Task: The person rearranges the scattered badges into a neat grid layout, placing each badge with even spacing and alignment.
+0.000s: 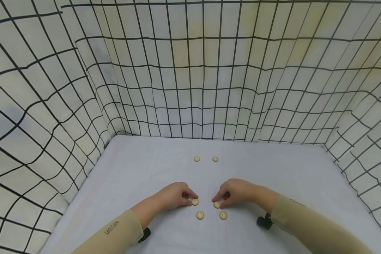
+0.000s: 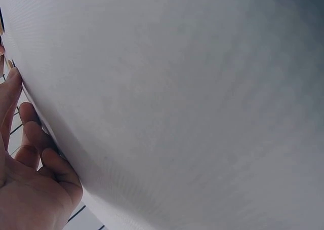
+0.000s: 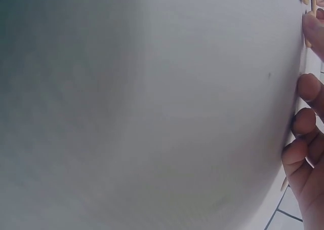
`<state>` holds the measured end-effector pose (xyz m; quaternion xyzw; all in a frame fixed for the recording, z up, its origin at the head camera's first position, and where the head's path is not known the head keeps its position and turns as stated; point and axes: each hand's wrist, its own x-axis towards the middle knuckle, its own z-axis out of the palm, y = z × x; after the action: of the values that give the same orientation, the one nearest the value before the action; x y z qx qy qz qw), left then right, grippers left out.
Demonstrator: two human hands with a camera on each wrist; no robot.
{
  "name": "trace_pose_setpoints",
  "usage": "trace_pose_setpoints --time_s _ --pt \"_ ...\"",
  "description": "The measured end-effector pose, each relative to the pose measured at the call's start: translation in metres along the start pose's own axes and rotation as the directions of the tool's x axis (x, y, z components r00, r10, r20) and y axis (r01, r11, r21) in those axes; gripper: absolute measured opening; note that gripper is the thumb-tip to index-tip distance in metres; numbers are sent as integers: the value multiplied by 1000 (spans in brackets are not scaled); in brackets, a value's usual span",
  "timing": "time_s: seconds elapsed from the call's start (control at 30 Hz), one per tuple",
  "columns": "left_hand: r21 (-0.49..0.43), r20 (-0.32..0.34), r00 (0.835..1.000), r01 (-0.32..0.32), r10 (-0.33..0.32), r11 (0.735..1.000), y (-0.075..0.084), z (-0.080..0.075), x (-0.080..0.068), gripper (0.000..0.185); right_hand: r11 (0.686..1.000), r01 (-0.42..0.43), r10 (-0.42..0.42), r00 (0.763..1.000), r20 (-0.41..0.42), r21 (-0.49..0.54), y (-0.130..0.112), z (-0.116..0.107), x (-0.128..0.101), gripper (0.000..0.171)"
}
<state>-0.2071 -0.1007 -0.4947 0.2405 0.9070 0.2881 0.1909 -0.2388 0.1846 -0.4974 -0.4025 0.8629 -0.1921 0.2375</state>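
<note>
Buttons: I'm seeing left hand pinching left button, right hand pinching right button; two more lying just below.

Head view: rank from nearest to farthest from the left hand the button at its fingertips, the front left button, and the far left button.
1. Button at the fingertips, touching the left hand.
2. Front left button, just toward the person.
3. Far left button, toward the back wall.

Head cam is looking forward-down over my white table toward the grid-cloth walls. Both wrist cams are sitting almost against that tabletop, catching only my fingers at frame edges.
</note>
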Motion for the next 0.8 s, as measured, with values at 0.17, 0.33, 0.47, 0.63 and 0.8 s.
trace_pose_setpoints --time_s 0.17,0.33,0.47,0.63,0.8 --pt "0 0 1000 -4 4 1000 -1 0 0 23 1000 -2 2 1000 8 -8 -2 -1 0 28" --pt "5 2 1000 -7 7 1000 -1 1 0 23 1000 3 -3 1000 13 -14 -2 -2 -1 28" --pt "5 4 1000 -7 7 1000 0 1 0 23 1000 -1 1 1000 16 -2 -1 -2 -1 28" --pt "8 8 1000 -3 3 1000 3 0 0 23 1000 -15 15 1000 11 25 -1 -3 -2 27" --pt "6 8 1000 3 -3 1000 2 0 0 22 1000 -16 16 1000 2 13 0 -2 -1 26"
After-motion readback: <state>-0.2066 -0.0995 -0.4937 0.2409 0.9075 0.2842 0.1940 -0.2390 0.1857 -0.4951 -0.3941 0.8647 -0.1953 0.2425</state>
